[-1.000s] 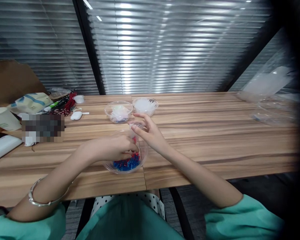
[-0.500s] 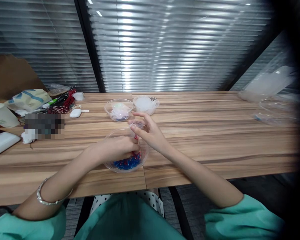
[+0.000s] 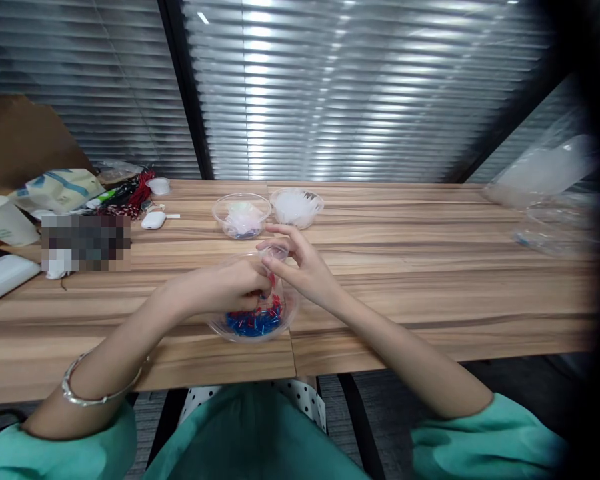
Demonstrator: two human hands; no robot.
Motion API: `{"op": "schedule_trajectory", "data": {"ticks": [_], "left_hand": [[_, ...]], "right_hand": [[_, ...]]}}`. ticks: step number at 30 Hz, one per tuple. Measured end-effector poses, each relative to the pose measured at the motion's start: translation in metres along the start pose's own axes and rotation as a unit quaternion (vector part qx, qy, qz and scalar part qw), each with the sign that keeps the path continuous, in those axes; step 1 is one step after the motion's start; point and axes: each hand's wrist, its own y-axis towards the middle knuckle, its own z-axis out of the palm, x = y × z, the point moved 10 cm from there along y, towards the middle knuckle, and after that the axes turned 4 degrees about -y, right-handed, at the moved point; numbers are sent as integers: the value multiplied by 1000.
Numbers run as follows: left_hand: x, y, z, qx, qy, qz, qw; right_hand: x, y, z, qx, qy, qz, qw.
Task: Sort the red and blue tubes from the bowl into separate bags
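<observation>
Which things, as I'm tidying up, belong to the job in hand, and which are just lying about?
In use:
large clear bowl, left hand in it
blue pieces, red pieces
clear container at right hand
perhaps two bowls behind

Apparently lying about:
white case
paper cup
red cords
clear plastic bag

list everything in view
large bowl: 1, clear, front
small pieces: many, red, blue, inside
small cup: 1, clear, in right hand
left rear bowl: 1, clear, back
right rear bowl: 1, clear, beside it
case, tub: 1 each, white, left
cords: uncounted, red-black, left
packet: 1, cream-blue, left
paper cup: 1, white, left
cardboard: 1, brown, left
long object: 1, white, left
tissue: 1, white, left
plastic bags: uncountable, clear, right
table: 1, brown, centre
blinds: grey, behind
bangle: 1, silver, left arm
sleeves: 2, green, bottom
left hand: 1, in large bowl
right hand: 1, at cup
</observation>
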Motion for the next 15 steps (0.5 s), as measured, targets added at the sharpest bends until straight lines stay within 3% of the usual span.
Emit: {"op": "schedule_trajectory", "data": {"ticks": [5,10,15], "left_hand": [[13,-1,1,-11,-41,-8,999],[3,-2,-2,-60,-25,60,996],[-3,-6,-10,-110,-37,89,989]], "right_hand": [[-1,0,-1,1,-8,-2,1000],[-1,-1,-1,-6,-12,-1,1000],[-3,-2,2,4,-10,-1,1000]]}}
